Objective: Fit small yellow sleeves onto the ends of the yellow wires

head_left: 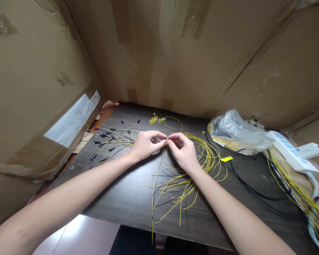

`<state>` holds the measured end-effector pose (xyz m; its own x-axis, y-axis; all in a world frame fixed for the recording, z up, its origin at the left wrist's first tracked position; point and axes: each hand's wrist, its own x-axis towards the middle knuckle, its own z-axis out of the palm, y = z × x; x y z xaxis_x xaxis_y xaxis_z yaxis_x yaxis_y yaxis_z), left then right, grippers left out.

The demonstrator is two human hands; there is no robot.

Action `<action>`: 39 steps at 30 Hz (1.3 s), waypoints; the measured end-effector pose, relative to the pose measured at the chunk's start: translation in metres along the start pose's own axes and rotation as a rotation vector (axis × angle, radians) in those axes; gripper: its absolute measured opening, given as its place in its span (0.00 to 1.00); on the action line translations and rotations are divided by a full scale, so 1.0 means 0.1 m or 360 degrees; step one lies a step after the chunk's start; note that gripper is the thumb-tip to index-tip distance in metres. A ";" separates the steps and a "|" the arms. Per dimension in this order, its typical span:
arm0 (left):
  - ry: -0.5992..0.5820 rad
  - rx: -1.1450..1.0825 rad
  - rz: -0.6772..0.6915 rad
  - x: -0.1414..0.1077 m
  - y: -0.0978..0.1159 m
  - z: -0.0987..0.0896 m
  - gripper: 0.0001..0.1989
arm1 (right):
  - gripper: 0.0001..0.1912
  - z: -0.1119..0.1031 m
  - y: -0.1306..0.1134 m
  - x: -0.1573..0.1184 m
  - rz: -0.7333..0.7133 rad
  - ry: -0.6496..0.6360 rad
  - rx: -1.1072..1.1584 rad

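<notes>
My left hand (147,144) and my right hand (184,151) meet over the tabletop, thumbs and forefingers pinched tip to tip. A thin yellow wire (154,193) hangs from the pinch and runs past the table's front edge. Whether a small piece sits on it between the fingertips is hidden. Beneath and to the right of my hands lies a coiled bundle of yellow wires (211,156), its loose ends fanned toward me. Black connectors (106,135) on wire ends spread to the left. Beyond my fingers lies a small pile of yellow rings or tags (155,119).
A dark wooden table (108,198) stands against cardboard walls (154,63). At right are a clear plastic bag (236,129), a white power strip (289,150), black cables (251,189) and more yellow wires (295,191). A bright yellow label (227,159) lies near the coil.
</notes>
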<state>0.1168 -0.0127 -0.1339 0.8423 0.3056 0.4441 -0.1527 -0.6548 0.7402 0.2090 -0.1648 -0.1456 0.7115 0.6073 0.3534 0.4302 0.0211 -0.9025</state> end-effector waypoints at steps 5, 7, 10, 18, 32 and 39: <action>-0.0026 -0.0068 -0.0075 0.00 -0.02 0.00 0.08 | 0.10 -0.01 0.00 0.01 0.0048 0.0013 0.0037; -0.0025 -0.0085 -0.0065 0.01 -0.02 0.00 0.08 | 0.10 -0.01 0.00 0.01 0.0066 0.0019 0.0050; -0.0044 -0.0105 -0.0065 0.01 -0.02 -0.01 0.07 | 0.10 -0.01 -0.01 0.01 0.0075 0.0025 0.0032; -0.0019 -0.0033 0.0052 0.00 -0.04 -0.02 0.07 | 0.10 -0.01 -0.02 0.00 0.0014 0.0023 -0.0009; 0.0008 0.0119 0.0355 0.00 -0.04 -0.04 0.07 | 0.14 -0.02 -0.03 0.00 -0.0024 -0.0014 -0.0111; -0.0008 0.0133 0.0436 -0.01 -0.05 -0.02 0.07 | 0.18 -0.02 -0.05 0.00 -0.0129 -0.0039 -0.0296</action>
<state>0.1152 -0.0085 -0.1367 0.7782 0.1061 0.6189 -0.3318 -0.7674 0.5487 0.2081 -0.1666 -0.1407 0.6577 0.6286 0.4150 0.5823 -0.0748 -0.8095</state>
